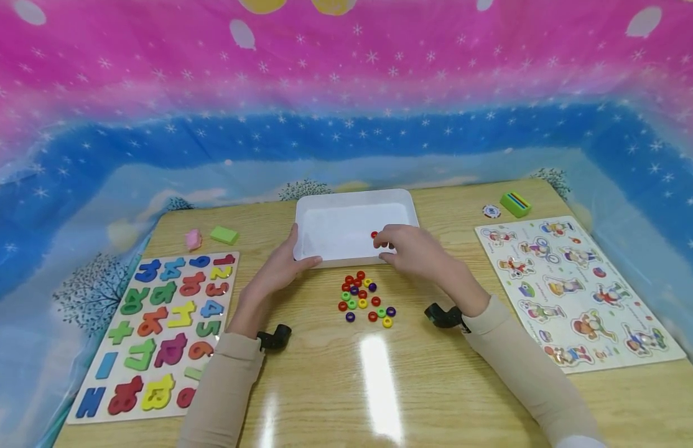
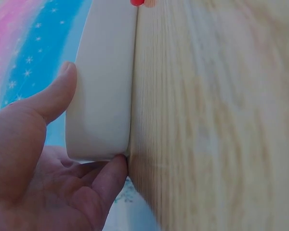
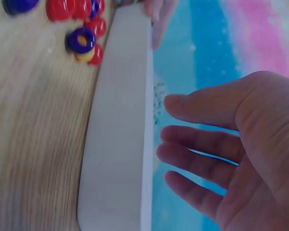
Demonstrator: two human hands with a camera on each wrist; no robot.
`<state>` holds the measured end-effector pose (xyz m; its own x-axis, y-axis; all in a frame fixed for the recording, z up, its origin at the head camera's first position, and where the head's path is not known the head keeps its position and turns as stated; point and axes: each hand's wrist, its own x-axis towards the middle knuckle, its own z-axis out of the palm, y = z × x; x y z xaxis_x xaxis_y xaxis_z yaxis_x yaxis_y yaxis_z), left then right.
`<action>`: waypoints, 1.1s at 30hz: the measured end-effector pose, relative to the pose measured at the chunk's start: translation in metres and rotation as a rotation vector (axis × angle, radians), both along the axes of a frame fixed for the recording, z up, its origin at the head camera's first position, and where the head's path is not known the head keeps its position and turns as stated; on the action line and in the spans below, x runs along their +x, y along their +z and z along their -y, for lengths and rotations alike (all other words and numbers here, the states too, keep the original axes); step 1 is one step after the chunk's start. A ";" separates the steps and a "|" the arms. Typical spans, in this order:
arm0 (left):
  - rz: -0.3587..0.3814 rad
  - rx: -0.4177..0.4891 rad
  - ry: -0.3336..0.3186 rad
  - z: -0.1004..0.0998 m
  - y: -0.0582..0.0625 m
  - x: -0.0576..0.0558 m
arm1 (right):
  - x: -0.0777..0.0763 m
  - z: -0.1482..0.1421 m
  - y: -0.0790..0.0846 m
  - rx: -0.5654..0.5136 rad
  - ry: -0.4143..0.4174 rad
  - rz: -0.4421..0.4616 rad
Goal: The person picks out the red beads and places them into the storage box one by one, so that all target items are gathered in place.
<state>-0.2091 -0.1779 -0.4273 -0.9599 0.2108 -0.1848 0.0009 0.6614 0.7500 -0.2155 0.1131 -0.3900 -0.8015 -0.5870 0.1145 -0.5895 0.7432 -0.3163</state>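
Note:
A shallow white tray (image 1: 335,230) stands at the back of the table. My left hand (image 1: 274,267) grips its near left corner. In the left wrist view, the thumb presses the tray's rim and the fingers (image 2: 116,173) reach round its end. Over the tray's right part hovers my right hand (image 1: 419,252), fingers loosely bent. In the right wrist view, thumb and fingers (image 3: 197,161) are spread apart with nothing visible between them. Beneath its fingertips lies a red ring bead (image 1: 374,235) inside the tray. Several red, yellow, green and purple ring beads (image 1: 376,302) lie in front of the tray.
On the left lies a number puzzle board (image 1: 173,336), with a green block (image 1: 224,234) and a pink piece (image 1: 193,239) behind it. A picture puzzle board (image 1: 581,292) lies right; behind it are a poker chip (image 1: 491,211) and a green striped block (image 1: 516,204).

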 end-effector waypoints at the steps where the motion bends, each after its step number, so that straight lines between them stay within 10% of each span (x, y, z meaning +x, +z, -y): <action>1: 0.001 -0.002 -0.002 0.000 0.000 0.000 | 0.004 0.000 0.001 0.003 0.011 0.002; 13: 0.006 -0.021 0.003 0.000 0.004 0.001 | 0.045 0.006 -0.008 0.057 0.201 0.113; 33: 0.008 -0.017 0.001 0.001 0.001 0.001 | 0.050 0.020 -0.023 0.129 0.235 0.036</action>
<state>-0.2079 -0.1793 -0.4264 -0.9587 0.2063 -0.1957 -0.0056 0.6743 0.7384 -0.1651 0.0931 -0.4129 -0.6436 -0.7653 0.0005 -0.7408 0.6228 -0.2518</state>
